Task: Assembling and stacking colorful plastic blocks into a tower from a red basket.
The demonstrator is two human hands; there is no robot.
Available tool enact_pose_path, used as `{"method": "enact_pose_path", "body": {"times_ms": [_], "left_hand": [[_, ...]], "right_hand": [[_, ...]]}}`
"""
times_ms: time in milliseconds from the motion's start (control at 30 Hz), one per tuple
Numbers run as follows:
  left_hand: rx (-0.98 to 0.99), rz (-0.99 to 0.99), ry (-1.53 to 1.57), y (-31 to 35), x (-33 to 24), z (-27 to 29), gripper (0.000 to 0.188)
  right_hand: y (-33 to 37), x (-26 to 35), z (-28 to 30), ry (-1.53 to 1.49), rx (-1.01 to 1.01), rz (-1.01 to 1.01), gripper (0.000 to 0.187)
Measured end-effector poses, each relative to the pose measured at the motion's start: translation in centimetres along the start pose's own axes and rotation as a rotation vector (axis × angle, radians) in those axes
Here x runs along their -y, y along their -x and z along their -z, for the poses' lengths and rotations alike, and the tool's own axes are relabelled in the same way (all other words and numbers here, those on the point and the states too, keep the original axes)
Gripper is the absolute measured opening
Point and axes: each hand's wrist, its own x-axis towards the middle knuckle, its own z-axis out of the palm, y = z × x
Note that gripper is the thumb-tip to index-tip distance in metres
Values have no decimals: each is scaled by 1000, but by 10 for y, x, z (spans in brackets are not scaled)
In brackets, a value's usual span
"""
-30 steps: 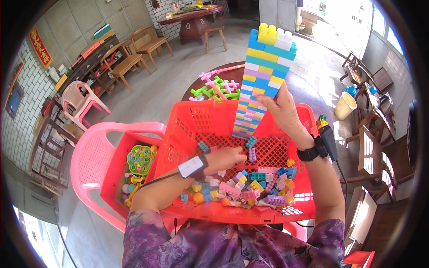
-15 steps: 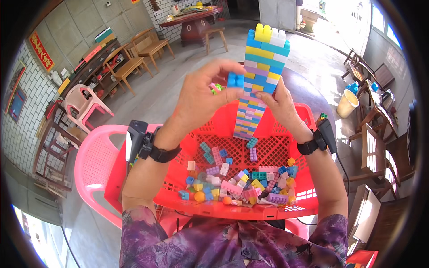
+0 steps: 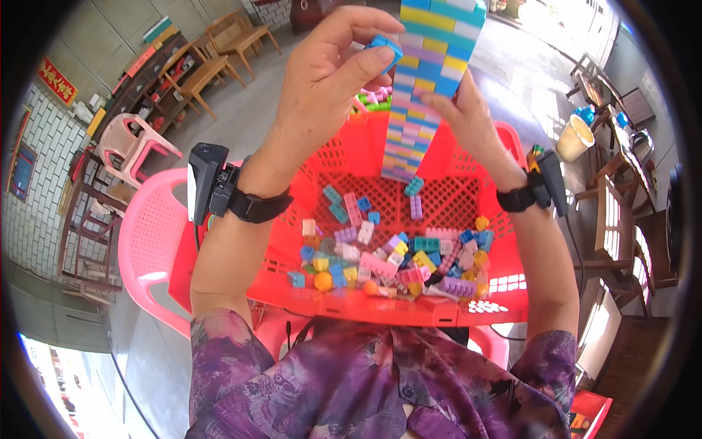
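A tall tower of toy building bricks (image 3: 418,110) in blue, yellow, white, purple and pink rises from the far part of the red basket (image 3: 365,311); its top runs out of the picture. My right hand (image 3: 472,113) grips the tower's right side, thumb lying across the near face. Pinched between thumb and fingers of my left hand (image 3: 325,84) is a small blue toy brick (image 3: 385,53), held just left of the tower's upper part. Loose toy bricks (image 3: 380,265) of many colours lie scattered over the basket's near half.
The basket rests against a pink plastic chair (image 3: 150,241). More pink and green pieces (image 3: 376,96) show behind its far rim. Wooden benches (image 3: 197,73) line the far left. On the right stand a yellowish bucket (image 3: 575,139) and wooden chairs (image 3: 610,227).
My left hand has gone upward along the tower with the blue brick, which is now tilted. The view has shifted, so the tower's top has left the picture. My right hand keeps its grip.
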Motion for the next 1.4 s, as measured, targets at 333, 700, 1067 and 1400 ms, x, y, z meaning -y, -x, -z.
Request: {"method": "enact_pose_path", "body": {"times_ms": [333, 700, 1067, 1400], "left_hand": [[459, 119, -551, 78, 81, -11, 21], [374, 378, -344, 61, 63, -2, 17], [663, 265, -530, 75, 78, -15, 21], [710, 216, -516, 75, 75, -15, 21]], "right_hand": [[2, -3, -2, 53, -10, 45, 43], [-2, 6, 2, -24, 58, -29, 40], [5, 10, -1, 103, 39, -11, 40], [4, 11, -3, 72, 47, -14, 40]]}}
